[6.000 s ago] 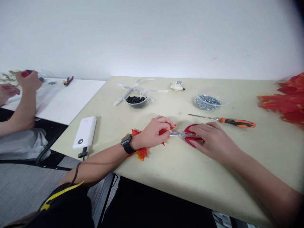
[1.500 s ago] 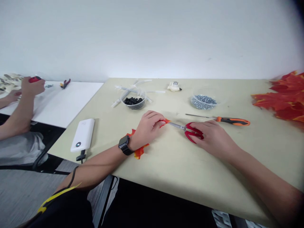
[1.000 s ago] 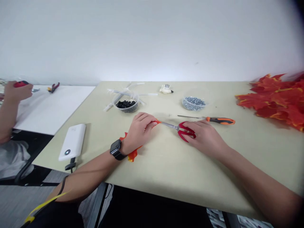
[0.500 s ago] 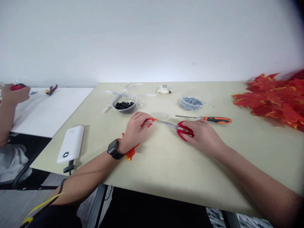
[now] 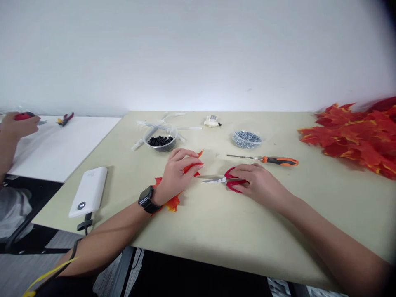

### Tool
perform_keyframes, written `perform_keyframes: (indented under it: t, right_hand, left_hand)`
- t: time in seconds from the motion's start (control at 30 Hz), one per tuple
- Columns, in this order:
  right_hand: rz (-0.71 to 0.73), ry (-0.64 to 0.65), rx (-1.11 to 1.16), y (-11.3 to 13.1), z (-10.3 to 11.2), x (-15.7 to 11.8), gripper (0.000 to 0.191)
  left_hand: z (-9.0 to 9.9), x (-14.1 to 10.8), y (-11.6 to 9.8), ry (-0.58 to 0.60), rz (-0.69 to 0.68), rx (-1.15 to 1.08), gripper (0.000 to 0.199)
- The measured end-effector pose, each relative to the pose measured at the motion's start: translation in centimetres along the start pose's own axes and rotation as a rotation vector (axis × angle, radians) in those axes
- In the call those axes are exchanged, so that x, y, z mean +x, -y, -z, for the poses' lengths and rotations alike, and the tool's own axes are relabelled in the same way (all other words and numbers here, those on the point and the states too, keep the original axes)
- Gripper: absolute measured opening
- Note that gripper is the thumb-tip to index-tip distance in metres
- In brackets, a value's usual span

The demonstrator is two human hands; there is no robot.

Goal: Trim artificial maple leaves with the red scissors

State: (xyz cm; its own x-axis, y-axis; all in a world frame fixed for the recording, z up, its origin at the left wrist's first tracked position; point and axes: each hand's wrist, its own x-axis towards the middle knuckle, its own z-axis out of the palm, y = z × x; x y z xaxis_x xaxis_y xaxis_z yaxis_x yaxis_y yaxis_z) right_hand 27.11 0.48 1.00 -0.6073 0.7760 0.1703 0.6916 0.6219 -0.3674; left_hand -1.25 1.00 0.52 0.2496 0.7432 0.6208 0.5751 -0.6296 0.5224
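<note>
My left hand [image 5: 180, 175] pinches an orange-red artificial maple leaf [image 5: 172, 203], and most of the leaf is hidden under the palm and fingers. Its red tip shows past my fingers. My right hand [image 5: 259, 181] rests over the red handles of a pair of steel scissors [image 5: 223, 180] and holds them on the tabletop. The blades point left toward the leaf and end just beside my left fingertips, with a small gap between them. A smartwatch sits on my left wrist.
On the pale table [image 5: 247, 235] are a white power bank [image 5: 88, 192], a tub of black beads [image 5: 160, 142], white plastic stems [image 5: 157, 123], a tub of screws [image 5: 246, 140], an orange-handled screwdriver [image 5: 278, 161] and a heap of maple leaves [image 5: 349, 140]. A co-worker's hand [image 5: 18, 126] grips a red tool at far left.
The scissor blades have swung from angling up-left at the leaf to lying nearly level, and they are now apart from it. The whole view has also shifted slightly.
</note>
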Motion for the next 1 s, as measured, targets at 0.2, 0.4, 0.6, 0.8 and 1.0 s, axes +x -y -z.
perform_keyframes:
  t: [0.2,0.4,0.6,0.8,1.0]
  right_hand:
    - [-0.033,0.019,0.022,0.3,-0.02,-0.11,0.011]
    - [-0.113,-0.025,-0.018,-0.22,-0.09,-0.35,0.017]
    - [-0.052,0.015,0.055,-0.1,0.34,0.0,0.013]
    - [-0.064,0.06,0.102,0.03,0.57,-0.09,0.021]
    - [-0.092,0.075,0.131,-0.1,0.57,-0.16,0.029]
  left_hand:
    - [-0.05,-0.25,0.02,0.041,0.019,0.009,0.011]
    - [-0.34,-0.44,0.41,0.092,0.064,-0.076,0.012]
    - [-0.41,-0.5,0.38,0.13,0.08,-0.045,0.014]
    - [-0.59,-0.73,0.71,0.138,0.071,-0.034,0.011]
    - [-0.61,-0.61,0.59,0.155,0.008,0.005,0.012]
